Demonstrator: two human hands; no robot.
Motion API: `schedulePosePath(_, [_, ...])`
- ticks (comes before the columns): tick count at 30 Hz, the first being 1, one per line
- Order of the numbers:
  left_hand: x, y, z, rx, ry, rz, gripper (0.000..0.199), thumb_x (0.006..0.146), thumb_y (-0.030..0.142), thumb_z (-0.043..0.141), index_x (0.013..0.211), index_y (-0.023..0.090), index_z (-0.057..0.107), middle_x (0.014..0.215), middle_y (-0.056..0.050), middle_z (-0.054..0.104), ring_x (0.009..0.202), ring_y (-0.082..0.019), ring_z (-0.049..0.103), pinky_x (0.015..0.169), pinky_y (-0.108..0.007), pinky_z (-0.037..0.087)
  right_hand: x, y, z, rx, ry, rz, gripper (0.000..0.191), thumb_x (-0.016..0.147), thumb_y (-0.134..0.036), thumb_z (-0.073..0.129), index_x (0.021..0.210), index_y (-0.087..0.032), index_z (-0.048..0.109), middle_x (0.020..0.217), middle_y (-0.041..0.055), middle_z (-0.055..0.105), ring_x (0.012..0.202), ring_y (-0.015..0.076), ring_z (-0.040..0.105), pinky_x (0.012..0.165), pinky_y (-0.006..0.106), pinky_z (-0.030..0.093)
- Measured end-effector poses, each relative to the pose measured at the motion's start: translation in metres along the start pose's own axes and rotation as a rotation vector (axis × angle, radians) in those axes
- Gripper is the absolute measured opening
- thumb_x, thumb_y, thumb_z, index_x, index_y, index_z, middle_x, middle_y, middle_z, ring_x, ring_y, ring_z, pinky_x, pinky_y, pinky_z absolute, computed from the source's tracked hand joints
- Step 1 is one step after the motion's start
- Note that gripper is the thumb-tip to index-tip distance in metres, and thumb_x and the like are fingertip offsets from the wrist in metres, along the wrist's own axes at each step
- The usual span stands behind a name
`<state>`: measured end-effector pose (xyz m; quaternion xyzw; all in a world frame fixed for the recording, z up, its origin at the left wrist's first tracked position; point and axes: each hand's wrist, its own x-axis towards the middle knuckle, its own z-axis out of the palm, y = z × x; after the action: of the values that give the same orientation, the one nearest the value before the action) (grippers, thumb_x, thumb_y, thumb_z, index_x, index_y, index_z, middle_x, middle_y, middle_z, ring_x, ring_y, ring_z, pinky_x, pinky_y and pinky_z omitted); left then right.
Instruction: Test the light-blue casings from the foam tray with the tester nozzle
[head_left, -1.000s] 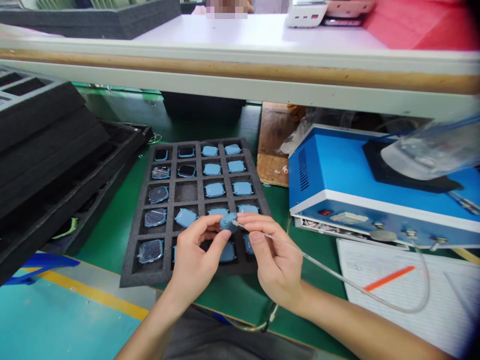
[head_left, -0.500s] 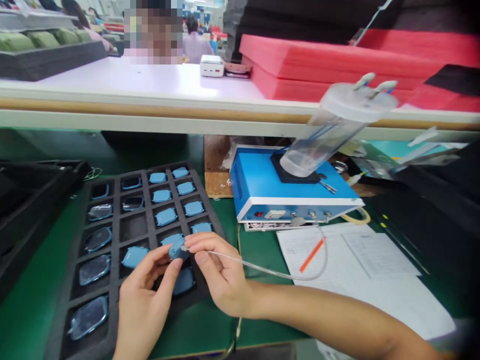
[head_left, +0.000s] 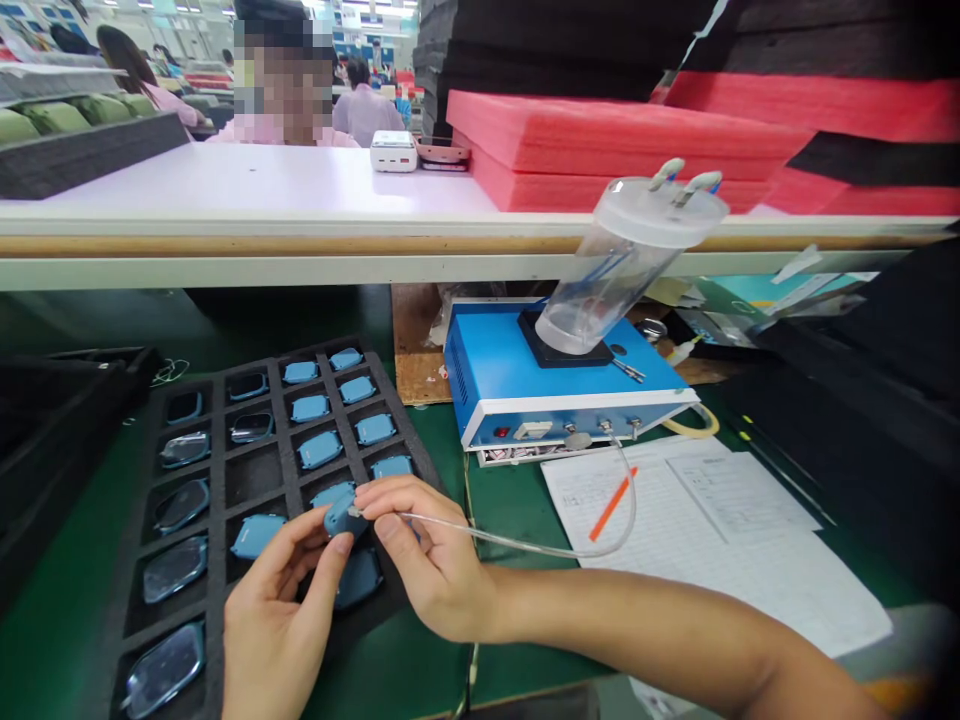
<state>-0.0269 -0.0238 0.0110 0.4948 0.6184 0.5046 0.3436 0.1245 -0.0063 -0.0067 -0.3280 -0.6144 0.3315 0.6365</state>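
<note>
A small blue casing (head_left: 341,512) is pinched between the thumb and fingers of my left hand (head_left: 289,600), above the black foam tray (head_left: 217,480). My right hand (head_left: 431,560) grips the end of a clear tube (head_left: 517,545), and its tip touches the casing's right side. The tube curves back to the front of a blue machine (head_left: 562,370). Blue casings (head_left: 321,450) fill cells in the tray's right columns, and dark-faced ones (head_left: 176,570) lie in the left column. One cell in the second column holds nothing.
A clear cylinder (head_left: 600,280) leans on top of the machine. Papers (head_left: 705,530) with an orange strip (head_left: 613,505) lie to the right. Behind is a white shelf (head_left: 300,190) with pink foam blocks (head_left: 570,140). A person sits beyond it. Dark trays (head_left: 67,420) stand at the left.
The whole view has shifted slightly, so the machine and tray appear further left. Both hands keep the casing and tube together, with little change in their grip.
</note>
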Motion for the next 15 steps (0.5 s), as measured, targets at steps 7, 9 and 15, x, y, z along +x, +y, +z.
schedulePosePath(7, [-0.0004,0.0024,0.0009,-0.016,0.001,-0.009,0.034,0.069,0.042,0.083,0.094,0.019,0.076,0.09,-0.006,0.08,0.081,-0.019,0.078,0.079,-0.021,0.063,-0.0007,-0.0006,0.0001,0.022,-0.006,-0.004,0.016,0.102,-0.024,0.053,0.102,-0.023,0.068,0.104,0.0086,0.075,0.106,0.0198,0.072,0.095,0.038,0.06])
schedulePosePath(9, [-0.0004,0.0028,0.0007,-0.019,-0.003,-0.007,0.034,0.069,0.042,0.083,0.093,0.019,0.076,0.089,-0.006,0.08,0.08,-0.019,0.078,0.078,-0.02,0.063,-0.0013,-0.0006,0.0,0.038,-0.006,-0.003,0.015,0.102,-0.022,0.053,0.103,-0.022,0.068,0.104,0.0086,0.074,0.106,0.0199,0.072,0.096,0.038,0.06])
schedulePosePath(15, [-0.0013,0.0023,-0.0006,-0.005,-0.007,-0.01,0.034,0.07,0.042,0.082,0.094,0.018,0.076,0.089,-0.006,0.08,0.079,-0.02,0.078,0.075,-0.021,0.063,-0.0021,0.0011,-0.0004,0.08,-0.01,0.019,0.017,0.1,-0.017,0.054,0.105,-0.021,0.07,0.106,0.0091,0.074,0.109,0.0204,0.071,0.098,0.038,0.058])
